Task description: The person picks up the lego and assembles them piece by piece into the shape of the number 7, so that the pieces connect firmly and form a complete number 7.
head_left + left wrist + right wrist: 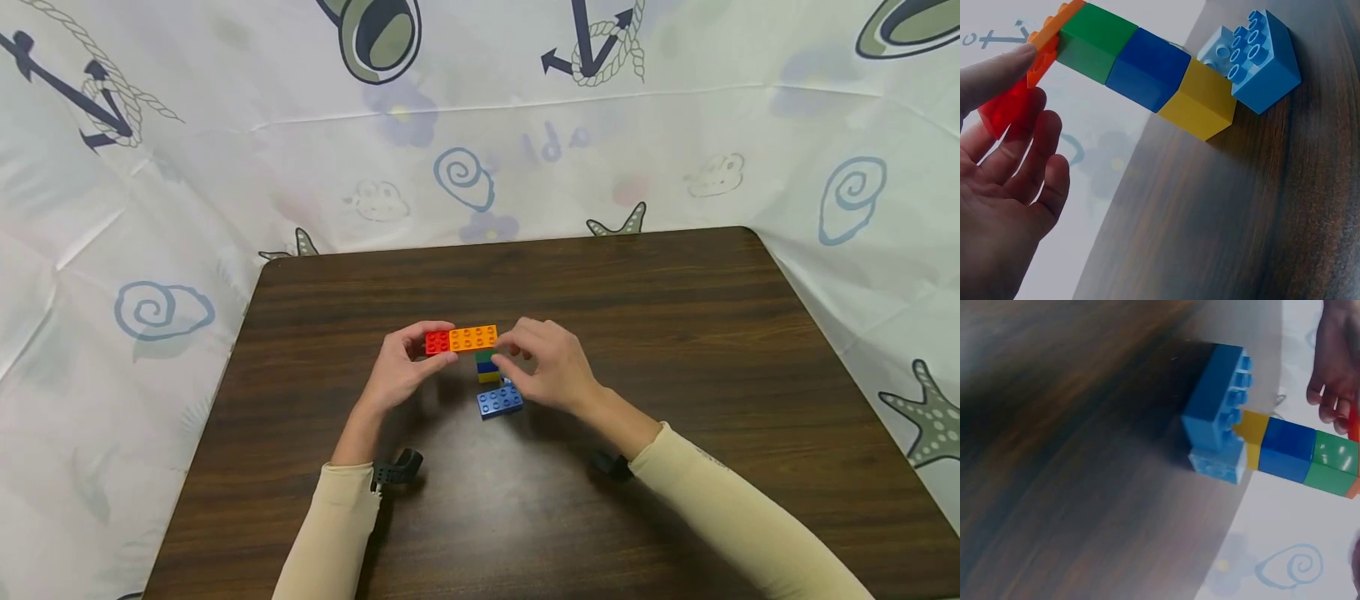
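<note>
My left hand [393, 367] pinches a red toy brick [437, 342] between thumb and fingers. The red brick is against the left end of a long orange brick [473, 338], studs up. Under the orange brick's right part stands a column: green brick [1099, 42] on top, dark blue brick [1147, 69] in the middle, yellow brick [1200, 100] at the bottom. My right hand [551, 362] is beside the orange brick's right end, fingers loosely bent, with a gap between thumb and forefinger. Only a sliver of it shows in the right wrist view.
In front of the column, a light blue brick [499, 401] with several studs is on the dark wooden table [637, 300]. A paler blue brick [1217, 464] is close by it, near the yellow base. A white printed cloth [525, 167] hangs behind the table.
</note>
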Demonstrator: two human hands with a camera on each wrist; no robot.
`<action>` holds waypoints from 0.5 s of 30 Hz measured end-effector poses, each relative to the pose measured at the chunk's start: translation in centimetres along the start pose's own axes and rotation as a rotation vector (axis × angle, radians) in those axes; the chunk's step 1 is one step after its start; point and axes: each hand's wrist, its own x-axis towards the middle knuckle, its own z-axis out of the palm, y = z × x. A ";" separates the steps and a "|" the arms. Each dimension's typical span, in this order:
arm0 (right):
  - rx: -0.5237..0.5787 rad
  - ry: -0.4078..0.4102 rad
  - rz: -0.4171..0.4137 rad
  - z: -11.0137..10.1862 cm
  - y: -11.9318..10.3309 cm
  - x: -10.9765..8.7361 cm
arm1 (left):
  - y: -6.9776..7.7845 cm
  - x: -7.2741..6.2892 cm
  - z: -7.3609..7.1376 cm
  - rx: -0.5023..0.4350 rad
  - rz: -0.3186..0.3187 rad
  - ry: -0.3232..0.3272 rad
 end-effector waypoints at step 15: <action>-0.460 -0.672 -0.026 2.0 -1.1 -3.2 | 0.1 0.0 0.0 -0.002 -0.032 0.003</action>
